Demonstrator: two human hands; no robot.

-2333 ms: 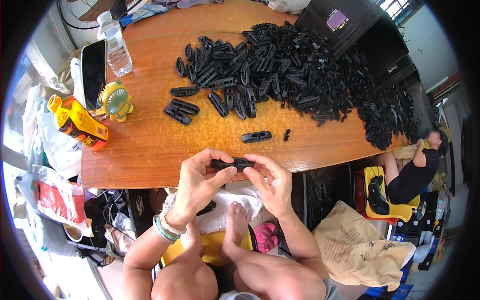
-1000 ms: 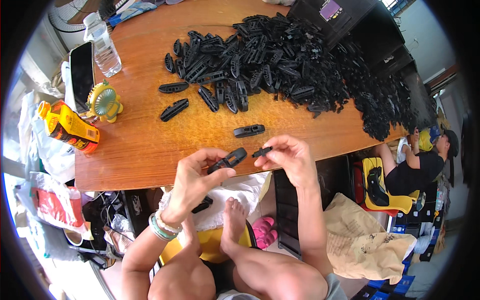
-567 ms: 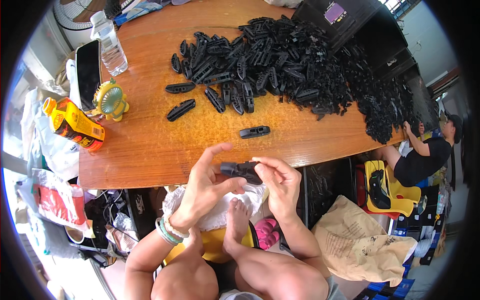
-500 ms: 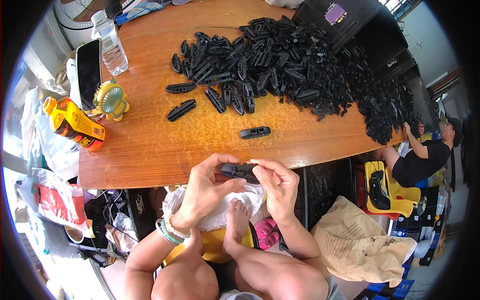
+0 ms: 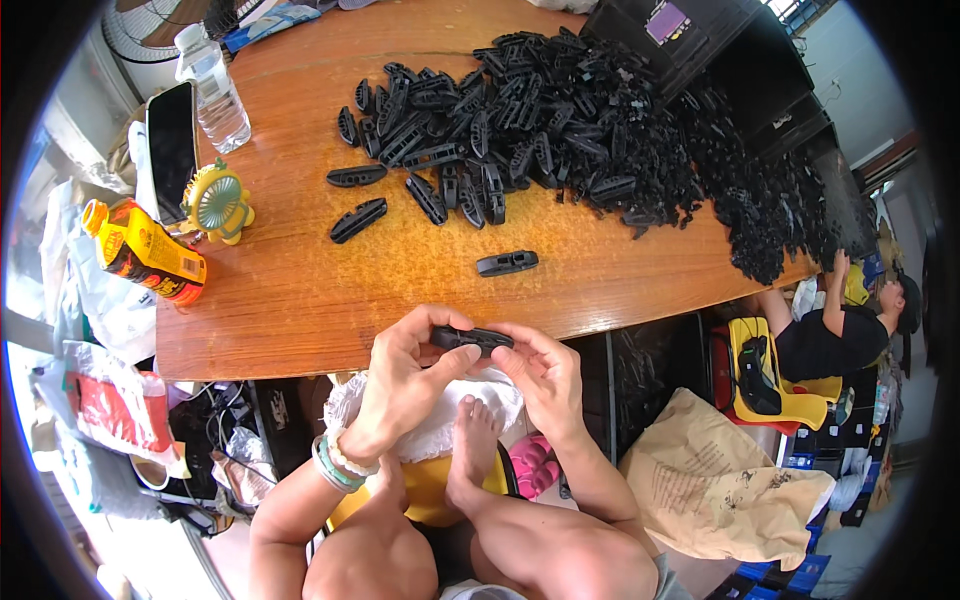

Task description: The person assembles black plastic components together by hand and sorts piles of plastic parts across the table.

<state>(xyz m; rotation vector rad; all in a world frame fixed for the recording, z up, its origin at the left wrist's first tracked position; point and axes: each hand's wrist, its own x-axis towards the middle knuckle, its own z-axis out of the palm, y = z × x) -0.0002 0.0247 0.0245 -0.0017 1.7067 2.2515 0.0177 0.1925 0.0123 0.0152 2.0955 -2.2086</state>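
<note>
Between both hands, just off the table's near edge, I hold a long black plastic part (image 5: 470,340) with slots along it. My left hand (image 5: 408,365) grips its left end, thumb pressed on the near side. My right hand (image 5: 540,375) pinches its right end between thumb and fingers. A similar single black plastic piece (image 5: 507,263) lies on the table a little beyond my hands. Two more, a loose piece (image 5: 358,220) and another loose piece (image 5: 356,176), lie farther left, beside a big heap of such parts (image 5: 540,120).
The wooden table (image 5: 300,310) has smaller black parts (image 5: 770,210) piled at right before black crates (image 5: 740,80). On its left stand a yellow bottle (image 5: 150,252), a small fan (image 5: 220,203), a phone (image 5: 172,150) and a clear bottle (image 5: 213,90). A co-worker (image 5: 840,325) sits far right.
My right hand has shifted left and closed in on the part's right end. The part now lies more level. The co-worker's arm has lifted toward the small-part pile.
</note>
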